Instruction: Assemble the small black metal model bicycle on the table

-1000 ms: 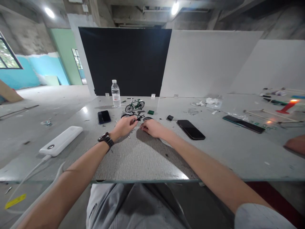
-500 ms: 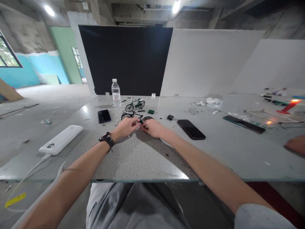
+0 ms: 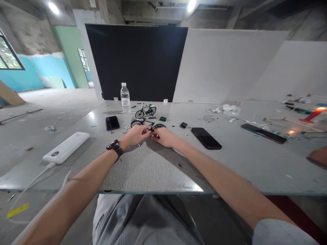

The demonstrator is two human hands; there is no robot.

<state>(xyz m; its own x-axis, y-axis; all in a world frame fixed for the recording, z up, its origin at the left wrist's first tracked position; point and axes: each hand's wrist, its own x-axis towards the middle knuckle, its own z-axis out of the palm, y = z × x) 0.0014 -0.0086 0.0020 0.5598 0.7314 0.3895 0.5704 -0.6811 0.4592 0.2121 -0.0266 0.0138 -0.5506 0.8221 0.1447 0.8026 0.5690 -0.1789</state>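
Left-hand fingers [image 3: 146,128] and right-hand fingers [image 3: 156,138] curled nearly closed at the black model bicycle [image 3: 144,120], grips hidden, left wheel [image 3: 136,123] seemingly fitted, right wheel [image 3: 160,125] unclear.

Two bicycles [image 3: 144,121], three phones [image 3: 206,138], one bottle [image 3: 125,98]

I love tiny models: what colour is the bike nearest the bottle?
The bike is green with black wheels; the head view shows it best.
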